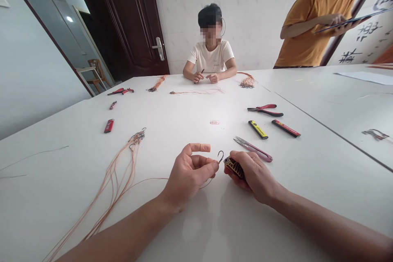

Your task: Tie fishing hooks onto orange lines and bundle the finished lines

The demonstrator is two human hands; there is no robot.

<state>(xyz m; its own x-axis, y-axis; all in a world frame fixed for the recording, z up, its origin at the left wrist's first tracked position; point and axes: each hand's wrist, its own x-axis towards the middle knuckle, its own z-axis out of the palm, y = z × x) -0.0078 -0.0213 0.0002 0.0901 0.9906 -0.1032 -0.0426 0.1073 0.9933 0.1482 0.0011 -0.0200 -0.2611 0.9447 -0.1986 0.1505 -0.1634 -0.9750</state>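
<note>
Between thumb and fingertips, my left hand (192,172) pinches a dark fishing hook (220,156), its bend pointing up. Tape wraps some of that hand's fingers, and a thin line trails from it to the left. My right hand (256,176) is closed around a black lighter (235,168) with gold markings, its top end close to the hook but apart from it. No flame shows. A bundle of hooks (137,138) on orange lines (115,180) lies left of my hands. Thread snips (254,149) with a pink handle rest just beyond my right hand.
Pliers (266,109), a yellow lighter (258,129) and a red lighter (286,128) lie ahead right. Another red lighter (109,125) and pliers (120,91) are at left. A seated person (211,59) works opposite; a standing person (310,24) holds a board. Loose hooks (376,134) lie far right.
</note>
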